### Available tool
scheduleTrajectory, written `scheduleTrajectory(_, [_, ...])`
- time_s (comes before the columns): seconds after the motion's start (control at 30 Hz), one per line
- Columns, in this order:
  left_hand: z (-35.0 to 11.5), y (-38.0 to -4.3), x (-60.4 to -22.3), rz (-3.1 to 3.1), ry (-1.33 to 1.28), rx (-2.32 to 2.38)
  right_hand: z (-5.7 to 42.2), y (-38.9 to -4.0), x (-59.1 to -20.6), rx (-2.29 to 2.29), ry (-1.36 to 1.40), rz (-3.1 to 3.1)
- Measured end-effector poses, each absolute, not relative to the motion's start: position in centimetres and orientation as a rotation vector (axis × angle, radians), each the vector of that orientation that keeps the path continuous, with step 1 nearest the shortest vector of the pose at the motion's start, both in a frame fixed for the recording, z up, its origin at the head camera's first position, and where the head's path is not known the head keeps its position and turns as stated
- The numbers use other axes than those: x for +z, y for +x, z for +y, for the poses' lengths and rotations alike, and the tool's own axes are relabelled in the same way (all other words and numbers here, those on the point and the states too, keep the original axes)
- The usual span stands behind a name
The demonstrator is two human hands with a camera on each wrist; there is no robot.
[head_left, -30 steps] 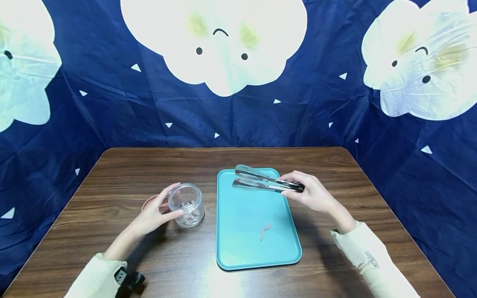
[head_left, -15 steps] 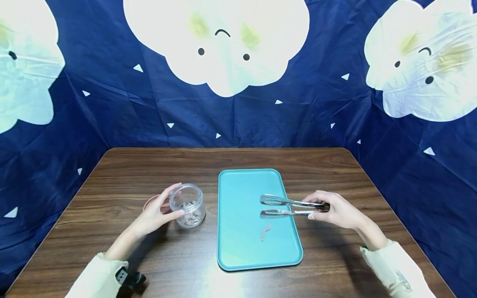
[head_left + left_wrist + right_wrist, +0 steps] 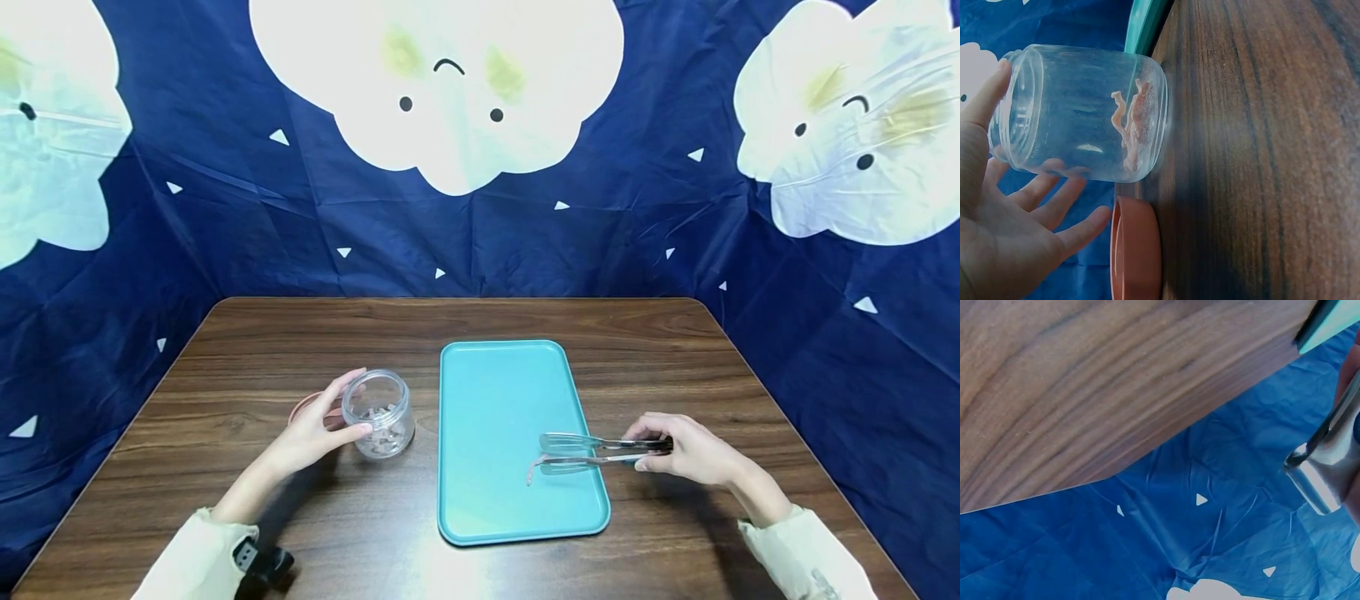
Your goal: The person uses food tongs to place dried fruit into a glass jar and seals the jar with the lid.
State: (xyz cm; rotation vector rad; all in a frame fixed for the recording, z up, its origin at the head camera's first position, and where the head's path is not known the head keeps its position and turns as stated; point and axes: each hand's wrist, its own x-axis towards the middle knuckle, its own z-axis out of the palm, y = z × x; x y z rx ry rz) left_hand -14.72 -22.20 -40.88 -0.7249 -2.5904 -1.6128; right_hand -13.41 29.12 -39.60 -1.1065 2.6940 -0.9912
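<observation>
My left hand [image 3: 306,440] holds a clear jar [image 3: 401,432] standing upright on the table, thumb and fingers around its upper part. Inside lie several thin pinkish strips [image 3: 1136,122], bunched at the bottom. My right hand [image 3: 693,450] grips metal tongs [image 3: 564,443] by the dark hinge end, which also shows in the right wrist view. The two tong arms stand apart over the right side of a turquoise tray [image 3: 487,392]. One thin pink strip [image 3: 529,478] lies on the tray, its upper end overlapped by the nearer tong tip.
A round orange-pink lid [image 3: 1138,256] lies on the wooden table [image 3: 322,333] beside the jar, mostly hidden behind my left hand in the head view. A dark blue cloth [image 3: 465,242] with white clouds hangs behind the table.
My right hand has moved the tongs right and toward me, from over the tray's far part to beside the pink strip. My left hand and the jar stay in place.
</observation>
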Motion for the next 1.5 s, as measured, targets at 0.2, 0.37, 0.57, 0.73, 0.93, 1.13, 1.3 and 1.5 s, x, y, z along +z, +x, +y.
scheduleTrajectory(0.2, [-22.7, -15.2, -41.9, -2.580, -0.725, -1.621, 28.9, -13.3, -40.4, -0.970, -1.137, 2.733])
scheduleTrajectory(0.37, [-22.6, -15.2, -41.9, -2.571, -0.730, -1.614, 28.7, -13.1, -40.7, -0.958, -1.124, 2.768])
scheduleTrajectory(0.57, [-22.6, -15.2, -41.8, -2.579, -0.733, -1.611, 28.3, -12.7, -40.9, -0.968, -1.156, 2.784])
scheduleTrajectory(0.73, [-22.6, -15.1, -41.7, -2.572, -0.736, -1.608, 28.2, -12.4, -41.4, -0.996, -1.143, 2.784])
scheduleTrajectory(0.93, [-22.6, -15.2, -41.7, -2.566, -0.736, -1.599, 27.9, -12.1, -41.7, -1.024, -1.158, 2.796])
scheduleTrajectory(1.13, [-22.7, -15.2, -41.7, -2.557, -0.738, -1.607, 26.0, -10.6, -39.1, -1.062, -1.133, 2.787])
scheduleTrajectory(1.3, [-22.7, -15.2, -41.8, -2.560, -0.731, -1.638, 25.7, -10.4, -39.0, -1.093, -1.137, 2.756])
scheduleTrajectory(1.5, [-22.6, -15.2, -41.8, -2.560, -0.733, -1.674, 25.5, -10.5, -38.7, -1.096, -1.132, 2.765])
